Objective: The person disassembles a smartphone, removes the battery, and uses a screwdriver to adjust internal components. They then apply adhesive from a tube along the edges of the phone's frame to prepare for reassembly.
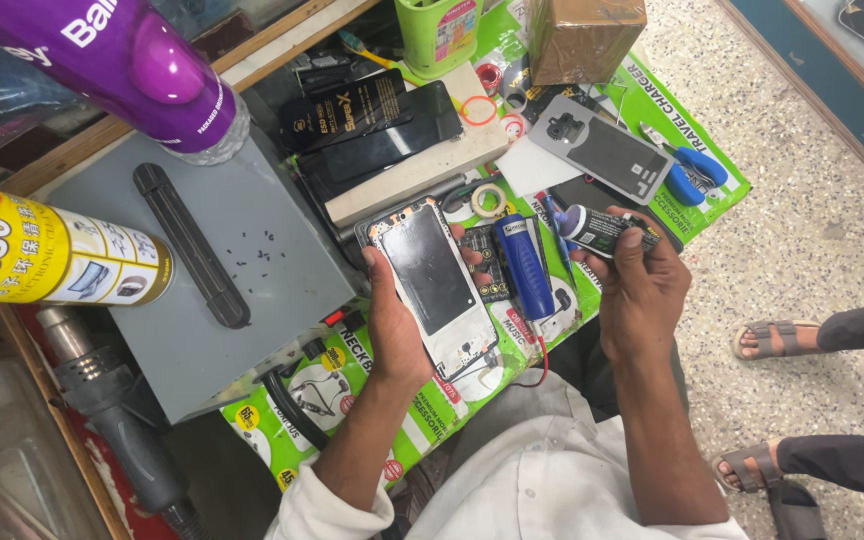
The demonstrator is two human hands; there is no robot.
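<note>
Currently your left hand (392, 320) clasps the opened phone frame (432, 285) by its edges; your right hand (642, 285) pinches a small adhesive tube (602, 228), just beside the frame. Keep the frame level, nozzle close.

The opened phone (434, 285) is a long flat slab with no back cover. Its middle is a dark, shiny rectangle, and a white frame runs round it. Small metal parts and thin wires show at its lower end. It sits tilted inside the left grip (392, 325), with its top end poking out past the fingertips.

The small tube (602, 228) is black with a white cap at one end and a printed label on its side. It lies almost level inside the right grip (640, 290), cap end sticking out toward the left grip.
</note>
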